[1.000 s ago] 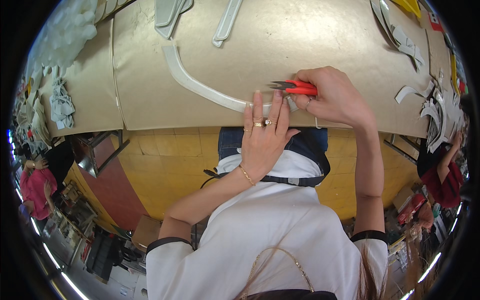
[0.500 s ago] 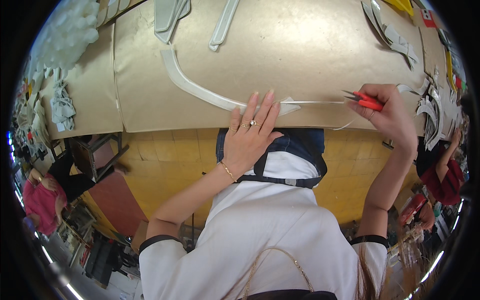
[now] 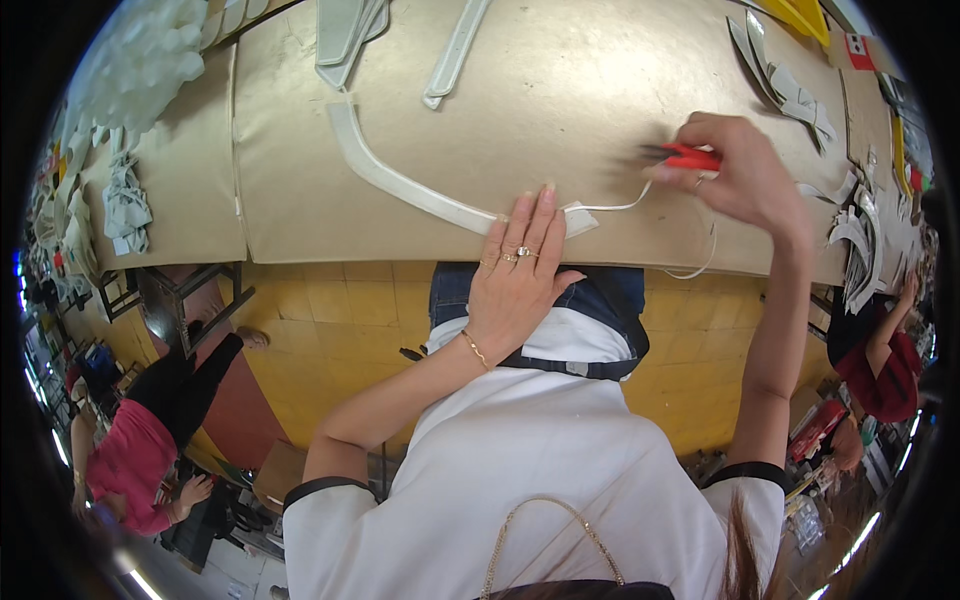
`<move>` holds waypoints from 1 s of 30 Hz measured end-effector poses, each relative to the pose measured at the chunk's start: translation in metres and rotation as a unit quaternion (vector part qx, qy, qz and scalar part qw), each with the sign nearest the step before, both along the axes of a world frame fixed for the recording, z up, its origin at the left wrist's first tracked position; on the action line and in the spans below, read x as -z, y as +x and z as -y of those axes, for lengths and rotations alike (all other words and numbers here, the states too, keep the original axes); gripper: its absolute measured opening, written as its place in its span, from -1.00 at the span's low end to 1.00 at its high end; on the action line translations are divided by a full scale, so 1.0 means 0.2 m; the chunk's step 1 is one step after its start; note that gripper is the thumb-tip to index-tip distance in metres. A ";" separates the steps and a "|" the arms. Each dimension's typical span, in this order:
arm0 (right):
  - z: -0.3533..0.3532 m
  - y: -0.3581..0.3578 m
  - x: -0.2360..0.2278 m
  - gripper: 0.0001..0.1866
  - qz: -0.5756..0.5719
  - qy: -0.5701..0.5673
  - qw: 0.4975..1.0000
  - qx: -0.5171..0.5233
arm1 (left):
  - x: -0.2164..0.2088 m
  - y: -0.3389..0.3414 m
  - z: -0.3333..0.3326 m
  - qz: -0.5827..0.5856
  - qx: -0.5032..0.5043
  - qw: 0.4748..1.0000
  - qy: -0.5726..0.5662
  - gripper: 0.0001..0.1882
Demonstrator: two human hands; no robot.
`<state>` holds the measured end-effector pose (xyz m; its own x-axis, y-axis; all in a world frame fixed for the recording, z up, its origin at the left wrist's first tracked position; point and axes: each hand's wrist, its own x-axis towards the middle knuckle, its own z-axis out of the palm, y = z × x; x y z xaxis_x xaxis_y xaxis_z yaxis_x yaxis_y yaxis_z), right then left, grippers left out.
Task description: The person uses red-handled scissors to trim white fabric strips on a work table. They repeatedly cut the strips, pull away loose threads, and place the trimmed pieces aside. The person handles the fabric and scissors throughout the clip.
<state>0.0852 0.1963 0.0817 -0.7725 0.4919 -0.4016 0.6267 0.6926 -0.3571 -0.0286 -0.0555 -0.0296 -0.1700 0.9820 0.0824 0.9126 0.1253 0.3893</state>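
A curved, off-white padded strip (image 3: 405, 187) lies along the front of the table. My left hand (image 3: 518, 282) rests flat across it near its right end, fingers stretched out and pressing down. In my right hand (image 3: 748, 175), held above the table, are small red-handled thread snips (image 3: 692, 157) with dark blades smeared by motion. A thin white cord (image 3: 622, 207) runs slackly from the strip's end up to the right fingers. The same cord seems to come out below that hand, its tail looping down past the table's front edge.
Flat off-white pieces (image 3: 350, 40) and a straight strip (image 3: 458, 50) lie at the far side. Curved cut pieces (image 3: 868, 245) are heaped on the right. A lumpy white bundle (image 3: 145, 65) stands far left. A person in pink (image 3: 135, 455) is at lower left, another in red at right.
My right hand has moved left and up with the snips, closer to the strip. The cord, taut before, now hangs slack in a curve. My left hand has barely shifted.
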 end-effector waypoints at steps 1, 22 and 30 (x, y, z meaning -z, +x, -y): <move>0.06 -0.02 0.02 -0.55 -0.034 -0.012 0.999 -0.015 | 0.00 0.00 0.00 -0.004 -0.002 1.000 0.002 -0.16; 0.29 -0.10 0.06 -0.66 0.078 -0.175 0.979 0.071 | 0.04 0.02 -0.01 -0.041 -0.013 0.999 0.026 -0.17; 0.20 0.00 0.01 -0.71 0.145 -0.178 0.973 -0.006 | 0.04 0.03 0.00 -0.043 -0.015 0.999 0.030 -0.18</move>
<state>0.0851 0.1567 0.0790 -0.6058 0.2728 -0.7474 0.7294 0.5657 -0.3847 -0.0234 -0.0546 -0.0382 -0.1893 0.9694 0.1565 0.9389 0.1320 0.3179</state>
